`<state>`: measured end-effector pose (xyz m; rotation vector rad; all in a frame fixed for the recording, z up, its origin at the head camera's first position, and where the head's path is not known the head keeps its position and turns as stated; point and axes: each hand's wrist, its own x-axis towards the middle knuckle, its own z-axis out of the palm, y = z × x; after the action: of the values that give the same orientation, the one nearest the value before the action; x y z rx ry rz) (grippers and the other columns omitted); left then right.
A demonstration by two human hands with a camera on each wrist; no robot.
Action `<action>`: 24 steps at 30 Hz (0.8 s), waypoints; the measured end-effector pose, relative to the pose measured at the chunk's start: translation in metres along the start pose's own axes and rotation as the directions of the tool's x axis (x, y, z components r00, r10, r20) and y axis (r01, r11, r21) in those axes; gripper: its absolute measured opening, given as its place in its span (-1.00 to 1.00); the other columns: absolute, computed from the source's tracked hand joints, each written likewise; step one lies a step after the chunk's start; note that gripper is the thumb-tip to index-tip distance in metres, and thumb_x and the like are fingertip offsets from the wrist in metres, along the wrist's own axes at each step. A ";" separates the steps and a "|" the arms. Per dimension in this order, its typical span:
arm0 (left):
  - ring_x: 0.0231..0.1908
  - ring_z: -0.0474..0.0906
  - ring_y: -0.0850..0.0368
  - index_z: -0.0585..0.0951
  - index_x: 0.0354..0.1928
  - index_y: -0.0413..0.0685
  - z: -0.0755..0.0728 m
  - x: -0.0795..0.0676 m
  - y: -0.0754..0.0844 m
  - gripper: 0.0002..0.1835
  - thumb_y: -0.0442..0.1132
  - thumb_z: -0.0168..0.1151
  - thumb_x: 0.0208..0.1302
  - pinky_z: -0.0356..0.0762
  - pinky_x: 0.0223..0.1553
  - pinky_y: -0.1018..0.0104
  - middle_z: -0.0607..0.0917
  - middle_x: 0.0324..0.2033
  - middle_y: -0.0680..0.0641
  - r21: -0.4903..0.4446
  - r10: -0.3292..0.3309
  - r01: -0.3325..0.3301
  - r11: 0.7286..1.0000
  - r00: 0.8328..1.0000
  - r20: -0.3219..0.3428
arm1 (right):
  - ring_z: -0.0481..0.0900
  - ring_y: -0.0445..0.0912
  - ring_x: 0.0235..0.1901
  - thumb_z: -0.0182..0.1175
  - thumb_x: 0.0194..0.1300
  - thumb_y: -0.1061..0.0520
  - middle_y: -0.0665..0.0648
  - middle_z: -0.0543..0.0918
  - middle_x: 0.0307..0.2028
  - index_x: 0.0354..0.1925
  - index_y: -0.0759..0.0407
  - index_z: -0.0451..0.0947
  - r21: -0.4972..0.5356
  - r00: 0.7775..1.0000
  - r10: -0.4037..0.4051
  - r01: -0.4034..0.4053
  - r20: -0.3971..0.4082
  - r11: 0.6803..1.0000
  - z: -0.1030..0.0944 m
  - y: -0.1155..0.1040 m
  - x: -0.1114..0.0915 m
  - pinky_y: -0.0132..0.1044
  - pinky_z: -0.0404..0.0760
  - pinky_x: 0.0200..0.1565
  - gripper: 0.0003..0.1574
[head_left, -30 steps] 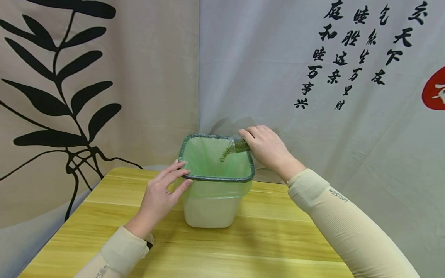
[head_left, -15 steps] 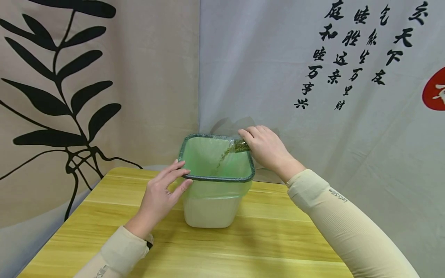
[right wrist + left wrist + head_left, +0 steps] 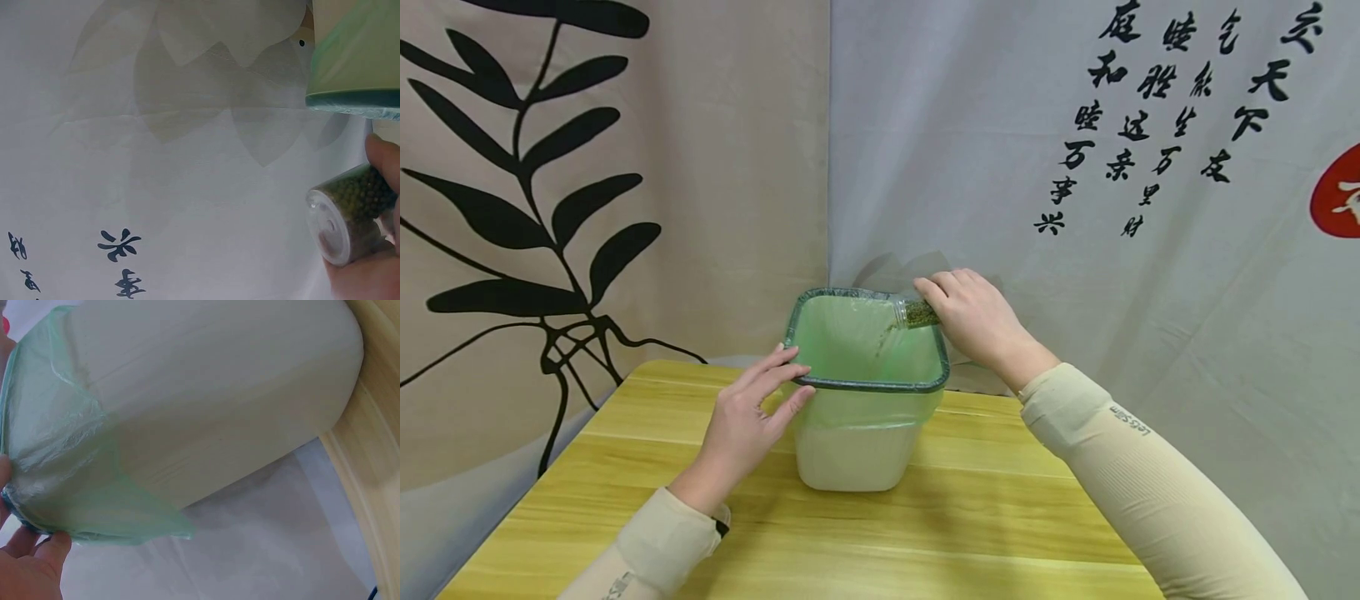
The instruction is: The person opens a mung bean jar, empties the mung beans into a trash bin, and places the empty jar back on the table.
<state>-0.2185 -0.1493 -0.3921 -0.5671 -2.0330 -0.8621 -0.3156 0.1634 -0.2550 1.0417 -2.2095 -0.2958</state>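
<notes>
A pale trash bin (image 3: 850, 458) stands on the table, lined with a green plastic bag (image 3: 850, 350) folded over its dark rim (image 3: 872, 387). My left hand (image 3: 745, 425) holds the bin's near left rim, thumb outside and fingertips over the edge. Above the far right corner of the bin, my right hand (image 3: 981, 321) grips a small clear plastic jar (image 3: 917, 314) tilted mouth-down to the left. Small green beans, like mung beans (image 3: 359, 194), fill part of the jar, and a thin trickle (image 3: 886, 339) falls into the bag. The jar's round base (image 3: 328, 228) shows in the right wrist view.
The bin stands on a yellow wood-grain table (image 3: 1000, 508). Behind it hangs a cloth backdrop (image 3: 925, 167) with a black plant print (image 3: 531, 167) on the left and black characters on the right.
Beans have kept falling from the jar, and the stream is thinner than half a second ago. Both hands and the bin hold almost the same place.
</notes>
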 end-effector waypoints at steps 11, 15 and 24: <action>0.35 0.62 -0.28 0.80 0.04 -0.10 0.001 0.000 0.000 -0.64 -0.29 0.62 0.18 0.73 0.13 -0.06 0.74 0.26 -0.20 -0.006 -0.006 0.006 1.000 1.000 -0.004 | 0.70 0.19 0.08 0.13 0.47 0.51 0.27 0.73 0.11 0.35 0.28 0.54 -0.012 1.000 -0.002 0.002 0.002 1.000 0.001 0.000 -0.001 0.05 0.66 0.31 -0.45; 0.35 0.62 -0.29 0.80 0.04 -0.09 0.001 0.000 -0.001 -0.63 -0.30 0.62 0.18 0.73 0.13 -0.06 0.74 0.26 -0.20 -0.007 -0.001 0.001 1.000 1.000 -0.007 | 0.70 0.19 0.09 0.15 0.47 0.51 0.27 0.72 0.12 0.36 0.28 0.53 -0.013 1.000 0.002 -0.002 0.015 1.000 0.000 0.000 -0.001 0.05 0.65 0.33 -0.44; 0.35 0.62 -0.27 0.80 0.04 -0.09 0.001 -0.001 -0.001 -0.62 -0.29 0.63 0.17 0.73 0.13 -0.06 0.74 0.26 -0.21 -0.004 0.000 0.000 1.000 1.000 -0.007 | 0.69 0.20 0.10 0.13 0.47 0.51 0.28 0.72 0.12 0.36 0.28 0.53 0.000 1.000 0.008 -0.008 0.015 1.000 0.001 0.000 -0.001 0.06 0.65 0.33 -0.44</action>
<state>-0.2195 -0.1493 -0.3935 -0.5654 -2.0252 -0.8669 -0.3161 0.1640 -0.2559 1.0334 -2.2265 -0.2999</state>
